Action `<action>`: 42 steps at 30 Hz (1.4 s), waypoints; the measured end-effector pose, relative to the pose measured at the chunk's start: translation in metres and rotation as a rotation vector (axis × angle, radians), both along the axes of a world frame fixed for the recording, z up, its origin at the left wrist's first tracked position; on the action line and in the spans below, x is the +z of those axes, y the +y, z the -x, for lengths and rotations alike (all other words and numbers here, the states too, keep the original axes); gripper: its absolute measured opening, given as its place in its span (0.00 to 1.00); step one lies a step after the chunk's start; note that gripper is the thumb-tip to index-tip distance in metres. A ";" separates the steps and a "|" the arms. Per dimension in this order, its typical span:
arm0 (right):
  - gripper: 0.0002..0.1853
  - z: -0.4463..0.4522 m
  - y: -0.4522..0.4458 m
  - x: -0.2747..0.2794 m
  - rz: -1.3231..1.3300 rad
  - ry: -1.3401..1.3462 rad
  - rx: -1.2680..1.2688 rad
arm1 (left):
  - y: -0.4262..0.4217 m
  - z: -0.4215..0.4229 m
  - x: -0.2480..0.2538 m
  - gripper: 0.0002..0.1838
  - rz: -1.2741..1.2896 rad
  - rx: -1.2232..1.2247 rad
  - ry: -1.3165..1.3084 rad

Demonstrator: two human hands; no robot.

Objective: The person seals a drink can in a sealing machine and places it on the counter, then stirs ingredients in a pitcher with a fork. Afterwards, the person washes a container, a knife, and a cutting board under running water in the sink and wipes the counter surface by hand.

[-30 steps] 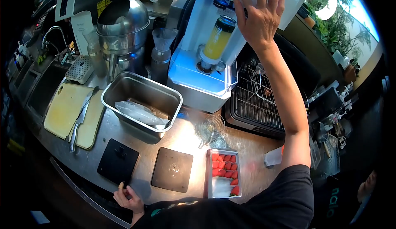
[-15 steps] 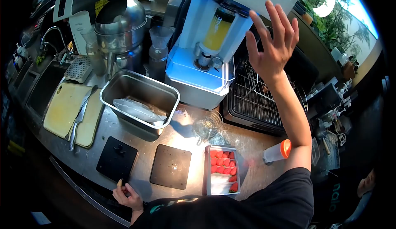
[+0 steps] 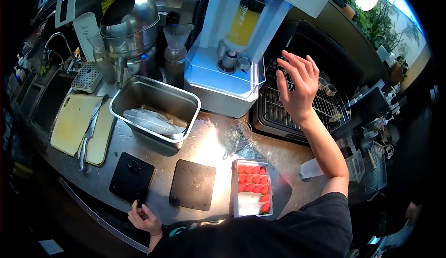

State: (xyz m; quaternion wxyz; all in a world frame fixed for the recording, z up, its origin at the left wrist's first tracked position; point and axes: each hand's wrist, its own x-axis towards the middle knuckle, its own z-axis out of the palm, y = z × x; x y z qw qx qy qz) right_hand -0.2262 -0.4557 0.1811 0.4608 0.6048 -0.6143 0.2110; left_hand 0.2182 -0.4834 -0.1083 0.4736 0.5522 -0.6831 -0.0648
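Observation:
My right hand (image 3: 299, 83) hangs over the black wire-rack grill (image 3: 278, 114), fingers apart and nothing in them. Just left of it stands the white machine (image 3: 220, 93), with a yellow-filled cup (image 3: 245, 24) inside under blue light. At the counter's front edge, my left hand (image 3: 145, 218) has its fingers bent and spread, one fingertip at the lower edge of the black scale (image 3: 132, 176). To the right of that lie a brown-grey square plate (image 3: 192, 185) and a white box of strawberries (image 3: 253, 188). Behind the plate sits a clear glass jug (image 3: 236, 136).
A deep steel pan (image 3: 155, 118) holds a plastic-wrapped item. Further left are a cutting board (image 3: 69, 128) with a knife (image 3: 88, 139), a sink (image 3: 52, 93) and a domed steel juicer (image 3: 131, 30). A translucent bottle (image 3: 310, 169) lies by my right forearm. Another person stands at the far right.
My right hand has come down from the white machine's front panel to above the grill. My left hand has stayed by the black scale. The camera view has shifted slightly.

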 end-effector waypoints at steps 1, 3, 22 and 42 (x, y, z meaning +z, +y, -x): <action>0.11 0.004 -0.004 -0.002 0.031 -0.037 0.021 | 0.000 0.000 0.001 0.12 -0.009 0.004 -0.004; 0.09 0.014 -0.009 -0.006 0.032 -0.206 0.012 | 0.001 0.001 0.003 0.12 -0.018 0.005 -0.009; 0.45 0.071 -0.085 -0.006 0.059 -1.080 -0.107 | 0.002 0.004 0.008 0.14 -0.020 0.032 -0.025; 0.66 0.103 -0.137 -0.024 -0.008 -1.090 -0.057 | 0.001 0.003 0.002 0.16 -0.039 0.046 -0.001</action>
